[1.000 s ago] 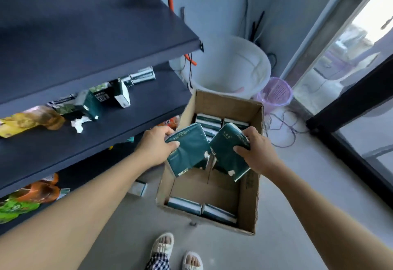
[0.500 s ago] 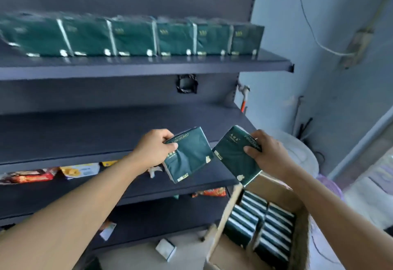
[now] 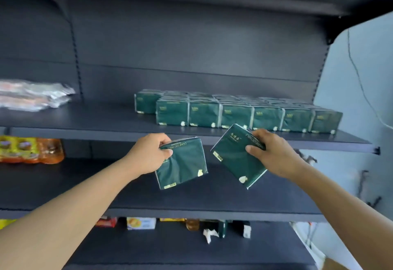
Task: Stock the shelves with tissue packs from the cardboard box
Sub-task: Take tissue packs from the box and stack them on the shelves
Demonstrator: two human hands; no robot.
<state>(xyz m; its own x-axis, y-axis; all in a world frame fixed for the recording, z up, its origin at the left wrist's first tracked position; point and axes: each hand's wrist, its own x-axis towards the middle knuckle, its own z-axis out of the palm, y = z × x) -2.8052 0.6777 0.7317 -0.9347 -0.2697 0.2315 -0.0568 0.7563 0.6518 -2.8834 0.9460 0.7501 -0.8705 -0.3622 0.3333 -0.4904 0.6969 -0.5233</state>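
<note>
A person's left hand (image 3: 148,155) and right hand (image 3: 274,152) are each raised before a dark metal shelving unit, each holding one dark green tissue pack. The left tissue pack (image 3: 182,163) hangs tilted below the front edge of the upper shelf (image 3: 85,121), pinched at its top left corner between the thumb and the curled fingers (image 3: 164,141) of the left hand. The right tissue pack (image 3: 234,159) is tilted the other way, its upper corner overlapping the shelf edge, gripped along its right side with the thumb across its face and the fingers wrapped behind. The two packs are near each other but apart. On the upper shelf, rows of matching stocked tissue packs (image 3: 236,114) stand upright side by side, filling its right half to the shelf's end. Clear-wrapped goods (image 3: 32,95) lie at that shelf's left. Orange and yellow packaged items (image 3: 29,149) sit at the left of the middle shelf (image 3: 212,201). Small boxes and packets (image 3: 141,223) line the back of the lower shelf (image 3: 170,246). A corner of the cardboard box (image 3: 333,264) shows at bottom right.
</note>
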